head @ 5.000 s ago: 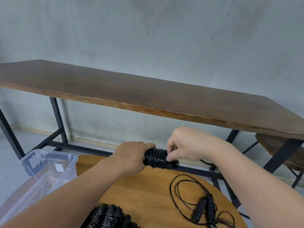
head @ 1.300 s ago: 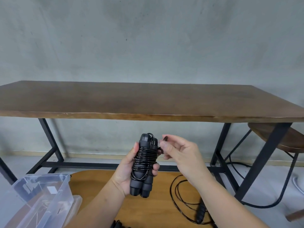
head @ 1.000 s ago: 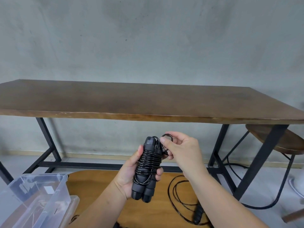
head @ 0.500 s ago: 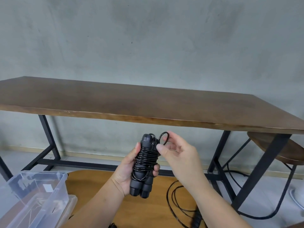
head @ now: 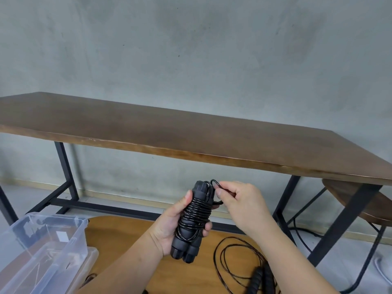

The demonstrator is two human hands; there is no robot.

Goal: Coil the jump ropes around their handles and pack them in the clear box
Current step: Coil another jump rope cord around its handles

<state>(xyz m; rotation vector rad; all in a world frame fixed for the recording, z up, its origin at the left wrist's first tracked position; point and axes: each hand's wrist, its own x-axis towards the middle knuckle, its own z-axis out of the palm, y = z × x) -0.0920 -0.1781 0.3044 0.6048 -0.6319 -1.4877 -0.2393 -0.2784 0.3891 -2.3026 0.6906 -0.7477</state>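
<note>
1. At 6 o'clock, mid-air above the round counter [head: 127, 234]: left hand [head: 169, 225] grips the coiled jump rope [head: 194, 217] upright; right hand [head: 239, 200] pinches the end loop [head: 215, 184] at its top.
2. My worry: loop slips before tucking, so the wraps spring loose.
3. Clear box [head: 42, 240] sits at 8 o'clock; the loose rope [head: 233, 259] at 5 o'clock could snag a sleeve.

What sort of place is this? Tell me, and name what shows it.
Probably a plain workroom or studio rather than a home: a bare grey concrete wall, a long dark wooden table on black metal legs, and a low round wooden table with a clear box beside it.
</note>
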